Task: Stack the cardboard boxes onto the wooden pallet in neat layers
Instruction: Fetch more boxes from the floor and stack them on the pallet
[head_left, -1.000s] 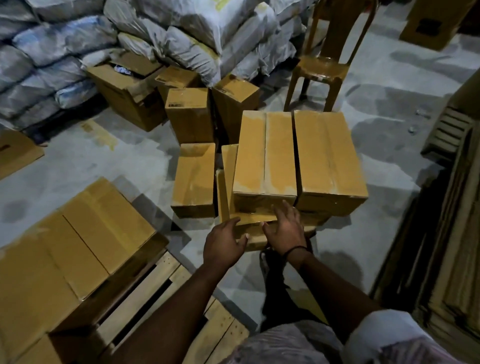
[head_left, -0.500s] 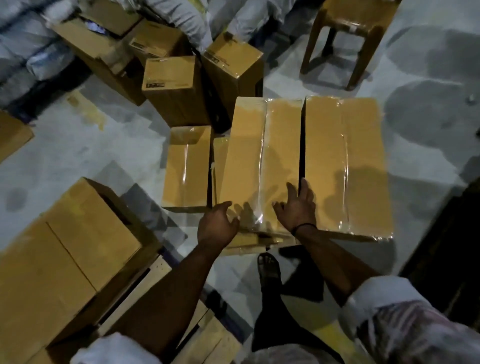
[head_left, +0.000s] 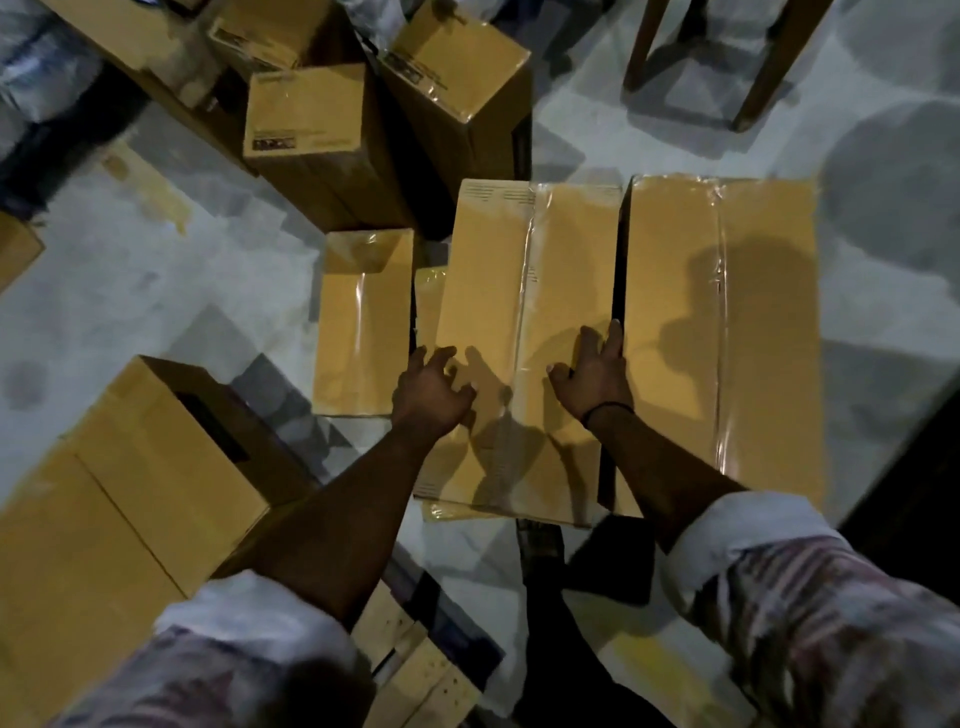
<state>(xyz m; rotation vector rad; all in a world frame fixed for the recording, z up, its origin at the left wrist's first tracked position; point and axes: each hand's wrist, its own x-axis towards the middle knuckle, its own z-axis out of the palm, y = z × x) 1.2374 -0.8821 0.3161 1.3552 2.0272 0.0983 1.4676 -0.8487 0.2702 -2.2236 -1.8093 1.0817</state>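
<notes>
Cardboard box (head_left: 524, 322), on a low pile (head_left: 441, 512) just beside its twin (head_left: 722, 338), is about to be grasped, the left grip (head_left: 431, 395) released over its left edge, the right grip (head_left: 597, 374) flat on its right edge; both sides must be clasped for lifting to the pallet (head_left: 405, 649).

We look down on a grey concrete floor (head_left: 130, 291), blotched with darker patches. At the bottom edge a wooden pallet (head_left: 410, 670) lies on it, carrying a large cardboard box (head_left: 130, 493) with a dark slot in its end. Directly on the floor stands a low taped box (head_left: 363, 322). Beyond it are two taller ones, a labelled box (head_left: 306, 145) and a far box (head_left: 457, 78), just beside each other. Chair legs (head_left: 753, 67) stand at upper right, well apart from them.
</notes>
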